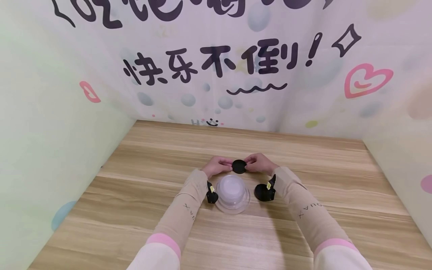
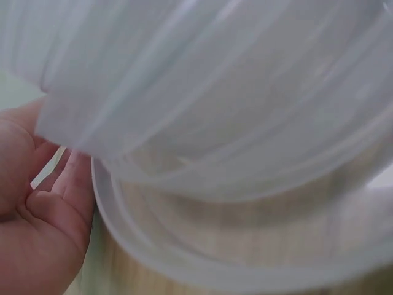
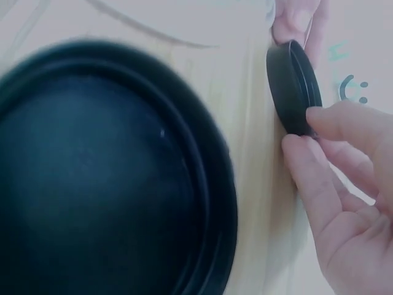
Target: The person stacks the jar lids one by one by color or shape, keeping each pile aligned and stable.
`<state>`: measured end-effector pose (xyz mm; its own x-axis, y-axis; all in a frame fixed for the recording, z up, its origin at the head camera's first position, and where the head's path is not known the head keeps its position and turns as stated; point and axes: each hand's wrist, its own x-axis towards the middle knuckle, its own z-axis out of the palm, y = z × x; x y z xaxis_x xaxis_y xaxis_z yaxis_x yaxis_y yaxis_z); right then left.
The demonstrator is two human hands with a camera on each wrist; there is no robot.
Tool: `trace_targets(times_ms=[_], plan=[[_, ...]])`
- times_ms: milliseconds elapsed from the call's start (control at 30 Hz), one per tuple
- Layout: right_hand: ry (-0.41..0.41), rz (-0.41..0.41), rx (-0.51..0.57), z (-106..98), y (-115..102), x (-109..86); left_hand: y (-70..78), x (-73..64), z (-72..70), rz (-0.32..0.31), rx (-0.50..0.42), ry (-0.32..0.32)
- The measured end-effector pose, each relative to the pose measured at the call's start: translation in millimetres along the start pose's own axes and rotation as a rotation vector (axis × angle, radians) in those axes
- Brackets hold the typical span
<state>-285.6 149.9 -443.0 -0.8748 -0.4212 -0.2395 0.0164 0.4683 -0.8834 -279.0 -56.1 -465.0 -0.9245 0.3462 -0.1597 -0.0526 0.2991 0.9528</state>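
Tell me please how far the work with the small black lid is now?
Both hands, left hand and right hand, pinch the small black lid just above the wooden table. An upturned clear container and a black round dish sit near the wrists, untouched. The lid is on nothing yet; placing it appears still to come.

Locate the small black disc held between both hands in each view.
Head: small black disc at centre, pinched between left hand and right hand.
Left wrist: not in view.
Right wrist: upper right, edge-on.
Shared landmark: the wooden table.
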Motion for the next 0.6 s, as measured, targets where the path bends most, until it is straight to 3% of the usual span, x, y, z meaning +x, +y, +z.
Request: trace_targets(times_ms=[233, 467, 600], plan=[[0.031, 0.077, 0.123, 6, -4, 1.6, 6.2, -2.9, 2.4, -0.042, 0.014, 0.027], [0.075, 0.097, 0.184, 8, -3, 2.8, 11.1, -4.7, 2.4, -0.072, 0.047, 0.042], [0.094, 0.079, 0.164, 6, -7, 0.9, 16.7, -4.8, 0.6, -0.059, 0.05, 0.03]])
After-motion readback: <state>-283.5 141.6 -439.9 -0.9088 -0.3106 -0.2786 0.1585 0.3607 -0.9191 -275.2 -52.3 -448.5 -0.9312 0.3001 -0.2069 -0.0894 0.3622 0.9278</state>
